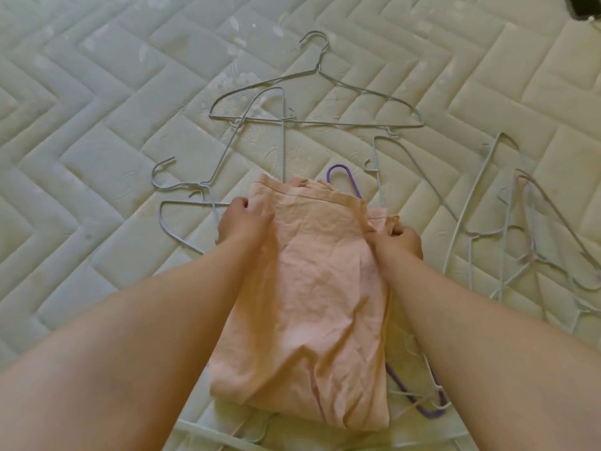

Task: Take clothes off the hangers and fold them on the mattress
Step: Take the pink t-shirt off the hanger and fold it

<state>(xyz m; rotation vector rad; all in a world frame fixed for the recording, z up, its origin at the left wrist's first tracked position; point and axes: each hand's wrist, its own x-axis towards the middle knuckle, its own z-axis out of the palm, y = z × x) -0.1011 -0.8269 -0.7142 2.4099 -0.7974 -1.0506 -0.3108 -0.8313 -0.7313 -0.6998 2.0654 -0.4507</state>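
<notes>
1. The garment (318, 288), a peach cloth already doubled into a long strip, lies flat on the mattress (97, 125) between the forearms, one end away from the person.
2. The left hand (242, 222) grips the far left corner and the right hand (398, 240) the far right one. The fingers (397, 230) are curled round the fabric edge, which sits inside both grips (probably so the far end comes over evenly for the next fold).
3. Empty hangers (315, 102) lie scattered around the strip, and a purple hanger (345, 179) sits partly beneath its right side.
</notes>
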